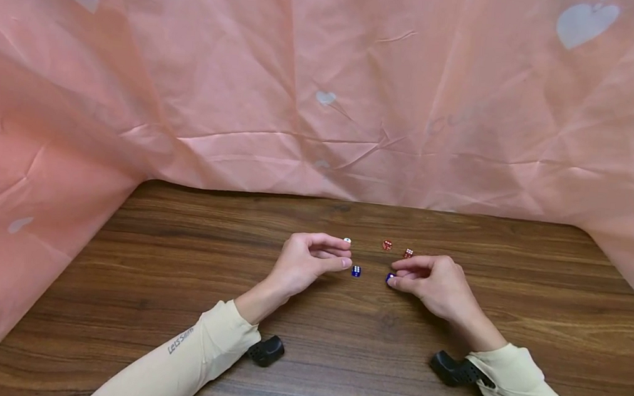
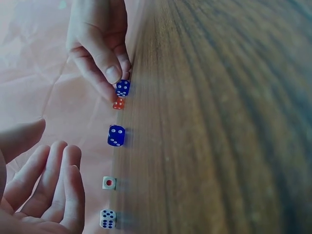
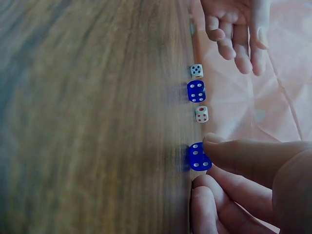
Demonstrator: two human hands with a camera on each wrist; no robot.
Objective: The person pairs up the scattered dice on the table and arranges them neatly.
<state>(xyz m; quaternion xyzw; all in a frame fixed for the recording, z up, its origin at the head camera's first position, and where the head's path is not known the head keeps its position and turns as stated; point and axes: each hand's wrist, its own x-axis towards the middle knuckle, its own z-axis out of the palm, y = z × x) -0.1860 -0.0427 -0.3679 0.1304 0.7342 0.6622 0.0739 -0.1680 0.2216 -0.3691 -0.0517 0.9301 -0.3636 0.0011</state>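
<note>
My right hand (image 1: 445, 288) is at a blue die (image 1: 390, 279) on the wooden table, pinching it with thumb and finger. In the right wrist view, the thumb tip lies against that blue die (image 3: 199, 157); the finger behind it is partly hidden. My left hand (image 1: 302, 263) holds nothing, its fingers loosely extended above the table. Just right of its thumb sits a second blue die (image 1: 356, 270), apart from it. A white die (image 1: 347, 241) shows beyond the left fingertips. The left wrist view has two white dice, one with a red dot (image 2: 109, 183) and one with blue pips (image 2: 107, 219).
Two red dice lie beyond the right hand, one (image 1: 387, 245) left of the other (image 1: 408, 253). Pink cloth (image 1: 324, 117) with pale hearts hangs behind and beside the wooden table (image 1: 338, 338). A black wrist device (image 1: 266, 350) shows at the left sleeve, another (image 1: 455, 368) at the right.
</note>
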